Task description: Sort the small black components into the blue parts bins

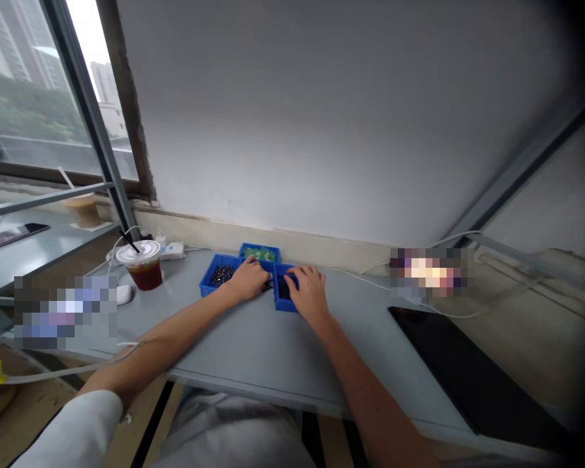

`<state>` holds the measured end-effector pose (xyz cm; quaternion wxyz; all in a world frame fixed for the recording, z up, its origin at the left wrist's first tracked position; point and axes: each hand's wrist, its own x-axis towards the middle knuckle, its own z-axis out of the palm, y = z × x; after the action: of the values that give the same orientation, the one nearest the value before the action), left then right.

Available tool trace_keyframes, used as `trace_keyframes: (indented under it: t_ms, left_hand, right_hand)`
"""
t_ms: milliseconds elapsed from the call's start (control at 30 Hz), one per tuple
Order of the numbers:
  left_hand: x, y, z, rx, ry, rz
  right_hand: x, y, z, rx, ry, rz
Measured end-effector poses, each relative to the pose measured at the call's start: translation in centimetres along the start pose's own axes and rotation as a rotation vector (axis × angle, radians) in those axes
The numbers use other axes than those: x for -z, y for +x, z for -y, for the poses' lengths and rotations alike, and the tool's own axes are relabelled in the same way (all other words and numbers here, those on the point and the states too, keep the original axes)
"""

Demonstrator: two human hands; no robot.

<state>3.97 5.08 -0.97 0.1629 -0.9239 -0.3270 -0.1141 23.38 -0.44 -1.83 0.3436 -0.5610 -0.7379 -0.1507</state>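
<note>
Head view: hands (247, 279) (309, 294) at desk's far edge (344, 273)

Parts trays, blue plastic, three, set edge to edge: left tray (209, 284), loose small dark parts; rear tray (259, 246), green contents; right tray (279, 300), dark contents, partly hidden.

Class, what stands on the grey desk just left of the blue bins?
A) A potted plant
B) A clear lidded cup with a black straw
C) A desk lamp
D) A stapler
B: the clear lidded cup stands left of the blue bins and the left hand.
</note>
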Motion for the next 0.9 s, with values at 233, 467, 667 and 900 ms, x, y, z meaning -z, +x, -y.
trace_keyframes:
  t_ms: [233,467,667,900]
  left_hand:
    - [-0.6,0.1,-0.3,0.037,0.018,-0.005]
    - [2.5,-1.8,0.0,0.035,-0.146,-0.135]
    - [3.7,-3.7,0.2,-0.032,-0.368,-0.344]
    - [2.7,-4.4,0.1,-0.031,-0.463,-0.436]
  right_hand:
    - [0.0,0.0,0.1,0.015,0.025,-0.003]
    - [0.5,0.1,0.7,0.099,0.109,0.102]
    - [0.6,0.1,1.5,0.267,0.186,0.219]
    - [0.6,-0.1,1.9,0.321,0.258,0.224]
